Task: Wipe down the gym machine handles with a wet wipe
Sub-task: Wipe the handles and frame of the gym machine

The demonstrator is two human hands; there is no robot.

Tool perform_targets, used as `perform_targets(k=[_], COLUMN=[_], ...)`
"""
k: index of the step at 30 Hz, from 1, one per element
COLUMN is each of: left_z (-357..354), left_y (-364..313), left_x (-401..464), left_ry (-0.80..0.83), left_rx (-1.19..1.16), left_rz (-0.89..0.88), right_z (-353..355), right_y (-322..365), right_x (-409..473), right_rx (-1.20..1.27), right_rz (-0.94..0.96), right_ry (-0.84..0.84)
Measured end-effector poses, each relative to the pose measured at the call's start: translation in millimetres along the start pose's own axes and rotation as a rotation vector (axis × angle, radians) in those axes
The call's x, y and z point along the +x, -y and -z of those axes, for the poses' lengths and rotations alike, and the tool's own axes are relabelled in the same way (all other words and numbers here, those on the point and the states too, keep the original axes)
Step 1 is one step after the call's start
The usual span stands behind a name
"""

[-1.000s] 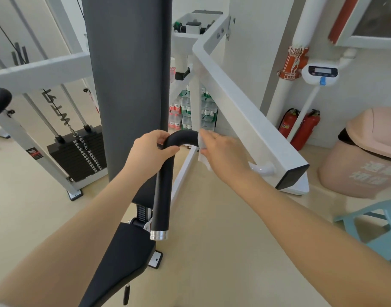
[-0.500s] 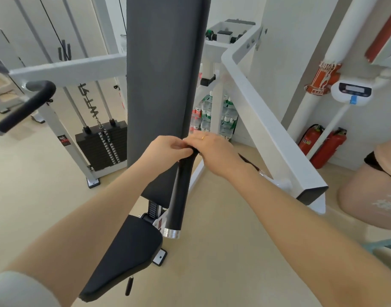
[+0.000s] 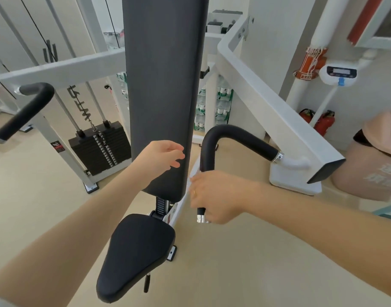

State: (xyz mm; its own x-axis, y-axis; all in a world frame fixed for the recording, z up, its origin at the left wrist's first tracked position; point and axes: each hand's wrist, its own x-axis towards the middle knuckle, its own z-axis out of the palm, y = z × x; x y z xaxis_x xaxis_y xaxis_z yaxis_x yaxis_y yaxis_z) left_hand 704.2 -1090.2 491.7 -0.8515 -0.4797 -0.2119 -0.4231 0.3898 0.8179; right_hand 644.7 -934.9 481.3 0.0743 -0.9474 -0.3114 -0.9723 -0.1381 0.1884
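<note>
The right handle [image 3: 214, 140] is gripped near its lower end by the right hand [image 3: 214, 197] — wipe [image 3: 193, 173] barely seen; the left hand [image 3: 161, 155] is held loose beside the back pad [image 3: 163, 85].

There are two hands: the left hand [image 3: 161, 157] and the right hand [image 3: 214, 197]. There are two black handles [image 3: 234, 138] [image 3: 23, 111]. There is one back pad [image 3: 163, 91], one seat [image 3: 134, 255] and one weight stack [image 3: 101, 145]. Two red fire extinguishers [image 3: 324, 121] [image 3: 306, 115] stand by the wall. There is one pink bin [image 3: 376, 160].
</note>
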Motion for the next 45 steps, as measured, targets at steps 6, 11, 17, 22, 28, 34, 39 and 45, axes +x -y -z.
perform_targets(k=[6, 11, 17, 22, 28, 34, 39, 45], left_z=[3, -7, -23, -32, -35, -33, -31, -33], left_y=[12, 21, 27, 22, 23, 21, 17, 10], left_x=[-8, -8, -8, -10, -11, -7, -1, 9], left_ry=[0.101, 0.249, 0.325, 0.308, 0.288, 0.261, 0.274, 0.244], left_rx=[-0.063, -0.074, -0.195, -0.282, -0.117, 0.007, 0.022, 0.045], left_rz=[-0.004, -0.015, -0.009, -0.026, -0.178, -0.208, -0.197, -0.175], right_z=[-26, -59, -68, -61, -63, -48, -53, -46], right_y=[10, 37, 72, 56, 56, 16, 23, 3], right_x=[-6, -9, 4, 13, 15, -4, -14, -6], right_rx=[0.046, 0.17, 0.869, 1.433, 2.341, 2.544, 2.468, 1.189], right_rz=[-0.115, -0.169, -0.635, -1.137, -1.166, -0.918, -0.592, -0.923], right_ry=[-0.285, -0.499, -0.97, -1.152, -0.929, -1.006, -0.86, -0.713])
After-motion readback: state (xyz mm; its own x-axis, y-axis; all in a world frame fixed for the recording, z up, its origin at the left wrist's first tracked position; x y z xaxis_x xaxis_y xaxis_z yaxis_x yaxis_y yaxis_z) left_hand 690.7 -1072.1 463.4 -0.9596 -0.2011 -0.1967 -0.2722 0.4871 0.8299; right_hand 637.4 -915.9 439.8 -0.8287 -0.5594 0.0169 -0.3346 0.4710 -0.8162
